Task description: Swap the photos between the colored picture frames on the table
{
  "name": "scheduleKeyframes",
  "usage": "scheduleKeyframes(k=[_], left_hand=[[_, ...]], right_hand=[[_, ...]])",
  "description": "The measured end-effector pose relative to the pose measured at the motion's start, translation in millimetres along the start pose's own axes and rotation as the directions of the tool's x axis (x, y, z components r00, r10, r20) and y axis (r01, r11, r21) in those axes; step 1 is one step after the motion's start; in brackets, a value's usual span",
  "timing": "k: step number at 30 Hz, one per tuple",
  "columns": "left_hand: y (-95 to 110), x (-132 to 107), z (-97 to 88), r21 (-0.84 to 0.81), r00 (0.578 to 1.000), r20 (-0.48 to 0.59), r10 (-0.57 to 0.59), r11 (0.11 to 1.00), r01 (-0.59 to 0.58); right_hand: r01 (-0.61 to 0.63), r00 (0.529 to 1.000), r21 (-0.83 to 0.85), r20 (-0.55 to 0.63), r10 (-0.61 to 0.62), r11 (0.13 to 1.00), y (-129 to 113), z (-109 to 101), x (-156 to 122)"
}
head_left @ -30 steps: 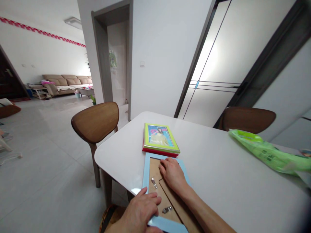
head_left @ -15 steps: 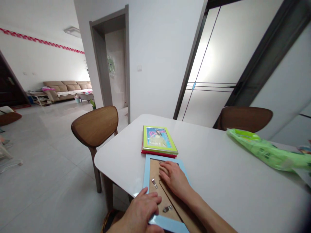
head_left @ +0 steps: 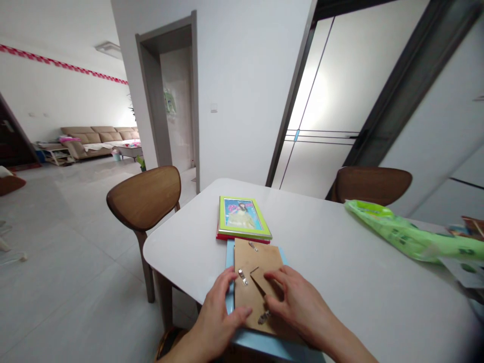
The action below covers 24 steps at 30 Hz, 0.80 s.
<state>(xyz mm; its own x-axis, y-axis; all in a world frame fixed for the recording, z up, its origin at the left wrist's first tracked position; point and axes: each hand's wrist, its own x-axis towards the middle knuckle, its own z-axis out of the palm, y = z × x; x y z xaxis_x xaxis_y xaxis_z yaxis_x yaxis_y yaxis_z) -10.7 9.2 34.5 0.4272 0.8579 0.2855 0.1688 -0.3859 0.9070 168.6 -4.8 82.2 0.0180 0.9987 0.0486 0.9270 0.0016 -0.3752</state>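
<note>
A brown picture-frame backing board (head_left: 245, 297) with metal clips lies over the light blue picture frame (head_left: 257, 339), its top edge above the frame's opening. My right hand (head_left: 298, 297) pinches the board's stand flap (head_left: 260, 280) between thumb and fingers. At the left side rests my left hand (head_left: 219, 307), thumb on the board and fingers apart along its edge. Just beyond lies a lime-green picture frame (head_left: 245, 233) with a picture of a figure in a pale dress, on top of a red frame (head_left: 227, 237).
The white table (head_left: 321, 242) carries a green plastic package (head_left: 412, 234) at the right. A wooden chair (head_left: 147, 199) stands at the left corner and another chair (head_left: 372, 185) behind the far side.
The backing board has come up out of the blue frame's recess and now overlaps its top edge. My right hand moved down to the flap; my left hand shifted onto the board's left edge.
</note>
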Motion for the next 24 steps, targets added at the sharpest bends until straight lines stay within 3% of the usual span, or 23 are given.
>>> scheduleKeyframes(k=[4, 8, 12, 14, 19, 22, 24], left_hand=[[7, 16, -1.2, -0.428, 0.965, -0.108, -0.237, 0.888, 0.17], [2, 17, -25.7, -0.565, 0.902, -0.164, -0.398, 0.788, 0.245], [-17, 4, -66.7, -0.439, 0.863, -0.25, -0.439, 0.846, 0.303], [-27, -1, -83.7, -0.335, 0.851, -0.284, -0.441, 0.878, 0.343], [-48, -2, -104.0, -0.14, 0.836, -0.377, -0.398, 0.917, 0.373], [-50, 4, -109.2, 0.024, 0.847, -0.423, -0.321, 0.931, 0.365], [-43, 8, -107.6, 0.133, 0.865, -0.436, -0.248, 0.933, 0.334]], right_hand=[[0.042, 0.998, 0.072, -0.053, -0.039, 0.996, -21, -8, -1], [0.131, 0.988, 0.21, -0.105, -0.111, 0.969, -15, -1, 1], [-0.075, 0.981, 0.086, -0.172, 0.089, 0.993, 30, 10, 7], [-0.181, 0.972, 0.002, -0.15, 0.179, 0.984, 51, 17, 9], [-0.226, 0.971, 0.004, -0.079, 0.225, 0.974, 67, 27, 13], [-0.296, 0.943, 0.179, -0.1, 0.316, 0.938, 63, 19, 12], [-0.351, 0.916, 0.467, -0.009, 0.401, 0.811, 58, 9, 8]])
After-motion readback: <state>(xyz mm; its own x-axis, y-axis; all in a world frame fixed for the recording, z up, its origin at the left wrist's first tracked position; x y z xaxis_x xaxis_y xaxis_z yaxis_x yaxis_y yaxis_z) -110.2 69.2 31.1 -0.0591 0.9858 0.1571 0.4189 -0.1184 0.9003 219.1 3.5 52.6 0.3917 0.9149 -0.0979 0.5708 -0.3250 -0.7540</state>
